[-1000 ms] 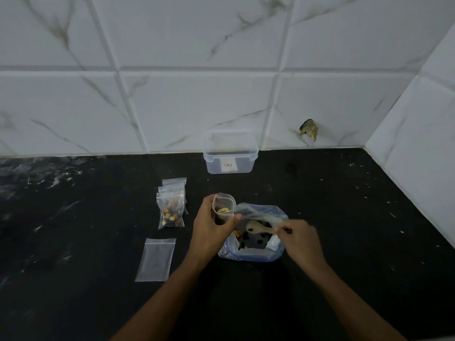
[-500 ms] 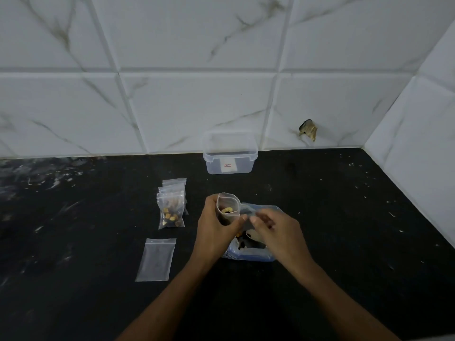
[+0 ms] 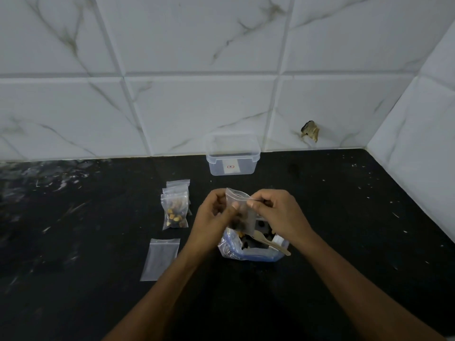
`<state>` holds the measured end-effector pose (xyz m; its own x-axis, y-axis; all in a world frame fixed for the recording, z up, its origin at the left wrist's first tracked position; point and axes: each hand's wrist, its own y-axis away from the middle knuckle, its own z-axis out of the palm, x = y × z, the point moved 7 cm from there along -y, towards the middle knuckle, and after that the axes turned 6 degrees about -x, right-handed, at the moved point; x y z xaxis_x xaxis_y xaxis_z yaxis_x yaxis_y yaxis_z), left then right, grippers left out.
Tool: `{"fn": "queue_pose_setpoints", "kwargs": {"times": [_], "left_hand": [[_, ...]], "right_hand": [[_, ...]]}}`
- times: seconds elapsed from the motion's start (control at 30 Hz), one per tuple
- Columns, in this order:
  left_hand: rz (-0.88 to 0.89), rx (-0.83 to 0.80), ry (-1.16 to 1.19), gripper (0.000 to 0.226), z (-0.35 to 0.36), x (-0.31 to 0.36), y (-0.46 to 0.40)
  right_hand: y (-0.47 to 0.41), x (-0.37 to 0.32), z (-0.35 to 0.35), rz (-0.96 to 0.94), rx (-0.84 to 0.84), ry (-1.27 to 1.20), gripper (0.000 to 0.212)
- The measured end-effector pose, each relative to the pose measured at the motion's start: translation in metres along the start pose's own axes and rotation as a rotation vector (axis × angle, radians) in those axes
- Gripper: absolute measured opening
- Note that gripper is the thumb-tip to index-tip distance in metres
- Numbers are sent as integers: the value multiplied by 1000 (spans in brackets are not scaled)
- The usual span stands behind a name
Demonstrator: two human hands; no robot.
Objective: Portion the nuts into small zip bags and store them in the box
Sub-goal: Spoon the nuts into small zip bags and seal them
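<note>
Two hands at work on one small zip bag (image 3: 240, 210), held upright just above the big open nut bag (image 3: 248, 247) on the black desk (image 3: 73, 242). Left hand (image 3: 214, 215) pinching the bag's left side, thumb across the front; right hand (image 3: 275, 212) pinching the top strip at its right end, fingers curled in. Both forearms reaching in from below, wrists close together, knuckles up.

Sealing, by the look of it. Best done by keeping the bag upright so the nuts sit low, squeezing spare air out, then running thumb and forefinger along the whole strip. Worth checking the far corner for a gap.

Filled zip bags (image 3: 175, 209) stacked to the left, one empty bag (image 3: 161, 259) nearer, clear storage box (image 3: 232, 156) open by the wall. Wooden spoon (image 3: 269, 243) resting in the nut bag.
</note>
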<state>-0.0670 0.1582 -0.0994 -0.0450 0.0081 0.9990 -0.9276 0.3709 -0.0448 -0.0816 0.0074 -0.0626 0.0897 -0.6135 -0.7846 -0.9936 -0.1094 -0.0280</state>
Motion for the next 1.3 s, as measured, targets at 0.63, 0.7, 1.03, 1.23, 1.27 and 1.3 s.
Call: {"fn": "queue_pose_setpoints", "kwargs": {"times": [0.63, 0.7, 1.03, 1.23, 1.27, 1.3], "left_hand": [[-26, -27, -98, 10, -2, 9, -6], [-32, -21, -123, 11, -3, 9, -6], [-55, 8, -99, 13, -9, 11, -6], [-68, 22, -158, 15, -14, 10, -6], [-69, 26, -159, 16, -14, 10, -6], [-66, 30, -154, 16, -13, 10, -6]], "right_hand": [[-8, -7, 6, -51, -112, -3, 8], [-8, -6, 4, -31, -114, 2, 11], [-6, 6, -5, -1, -46, -36, 8], [-5, 12, -9, 43, -55, 4, 8], [-5, 11, -9, 38, -40, 35, 7], [-5, 10, -9, 31, -25, 47, 6]]}}
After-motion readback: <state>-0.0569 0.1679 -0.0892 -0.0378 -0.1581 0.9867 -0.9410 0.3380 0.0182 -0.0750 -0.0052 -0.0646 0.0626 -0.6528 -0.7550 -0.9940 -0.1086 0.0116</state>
